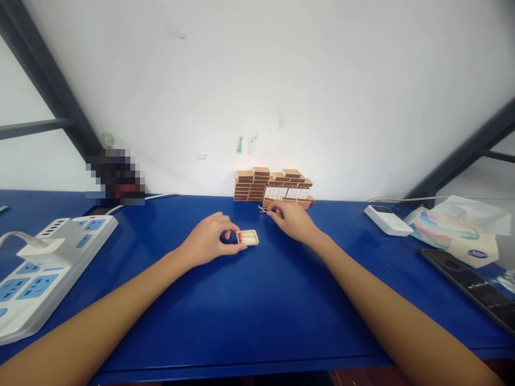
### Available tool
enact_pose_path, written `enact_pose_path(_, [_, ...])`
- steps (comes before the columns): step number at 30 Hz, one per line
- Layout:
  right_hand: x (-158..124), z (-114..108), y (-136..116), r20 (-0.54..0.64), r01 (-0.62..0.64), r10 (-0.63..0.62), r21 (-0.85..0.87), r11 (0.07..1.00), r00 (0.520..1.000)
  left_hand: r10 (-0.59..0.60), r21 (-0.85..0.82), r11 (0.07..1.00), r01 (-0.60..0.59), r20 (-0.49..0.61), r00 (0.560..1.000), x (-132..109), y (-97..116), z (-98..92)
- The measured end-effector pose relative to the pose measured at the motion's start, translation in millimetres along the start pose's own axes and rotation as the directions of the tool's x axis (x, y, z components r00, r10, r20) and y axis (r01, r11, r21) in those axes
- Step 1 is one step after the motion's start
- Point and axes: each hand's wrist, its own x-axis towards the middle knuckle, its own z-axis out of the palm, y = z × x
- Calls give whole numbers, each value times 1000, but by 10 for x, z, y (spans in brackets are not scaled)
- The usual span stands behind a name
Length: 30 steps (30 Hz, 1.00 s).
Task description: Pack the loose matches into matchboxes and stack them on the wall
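Note:
Near the middle of the blue table, my left hand (211, 241) holds a small open matchbox tray (252, 237) between thumb and fingers. Red-headed matches lie in the tray, their heads toward my left hand. Farther back and to the right, the pinched fingertips of my right hand (293, 219) are at a few loose matches (262, 209). Whether those matches are gripped or only touched is too small to tell. Just behind my right hand, stacked matchboxes (248, 187) stand by the wall, some showing brown sides and some white.
A white power strip (72, 268) with a plugged-in charger lies on the left of the blue table (225, 321). On the right are a white device (388, 220), a tissue pack (454, 230) and a black phone (470, 284). Dark metal beams slant at both sides.

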Motion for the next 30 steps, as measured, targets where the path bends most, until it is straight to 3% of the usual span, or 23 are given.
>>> enact_pose_path(7, [126,102,74,120,-94,99,-48,994,988,-18,10,1000,18,15,1000,16,-89,3])
enact_pose_path(13, [42,-14,14,233,-81,98,-85,993,968,-56,16,998,56,-18,998,13,-145,-11])
enact_pose_path(18, [-130,-145,-308,193,23,-37,72,997,980,-45,21,999,45,-5,999,7,-100,29])
enact_pose_path(23, [-254,-140,-644,299,113,-143,115,987,944,16,60,998,-14,-33,999,-11,-74,68])
enact_pose_path(30, [-290,-98,-666,288,133,-152,84,988,945,28,45,999,-26,-33,999,-23,-48,63])
